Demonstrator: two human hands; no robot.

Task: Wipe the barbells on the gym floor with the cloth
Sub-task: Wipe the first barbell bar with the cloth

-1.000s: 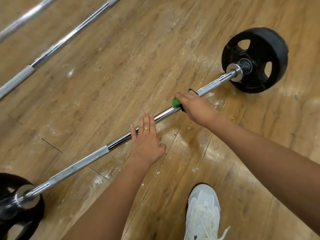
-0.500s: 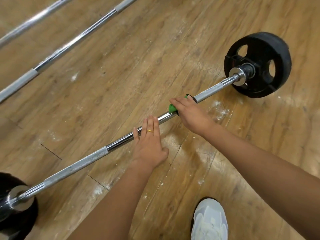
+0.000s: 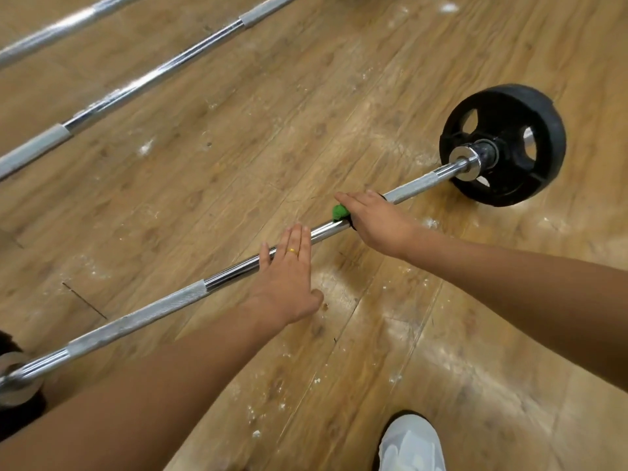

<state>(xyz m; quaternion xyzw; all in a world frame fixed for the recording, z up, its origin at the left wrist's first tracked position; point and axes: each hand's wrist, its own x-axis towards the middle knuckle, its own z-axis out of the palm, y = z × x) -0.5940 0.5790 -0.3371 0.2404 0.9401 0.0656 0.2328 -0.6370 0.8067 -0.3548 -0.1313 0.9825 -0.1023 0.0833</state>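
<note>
A chrome barbell (image 3: pixel 234 270) lies diagonally across the wooden floor, with a black plate (image 3: pixel 503 144) on its far right end and another plate (image 3: pixel 13 396) at the lower left edge. My right hand (image 3: pixel 373 222) is wrapped over the bar's middle, pressing a green cloth (image 3: pixel 338 211) against it; most of the cloth is hidden under the fingers. My left hand (image 3: pixel 289 277) rests flat on the bar just left of the cloth, fingers straight, a gold ring on one finger.
Two more bare barbells (image 3: pixel 149 79) (image 3: pixel 64 27) lie parallel at the upper left. White chalk dust (image 3: pixel 431 222) marks the floor around the bar. My white shoe (image 3: pixel 411 443) stands at the bottom edge, right of centre.
The view has shifted, so the bar and hands sit slightly differently in frame. My right hand with the cloth has stayed close to the same spot on the bar, and my left hand stays flat.
</note>
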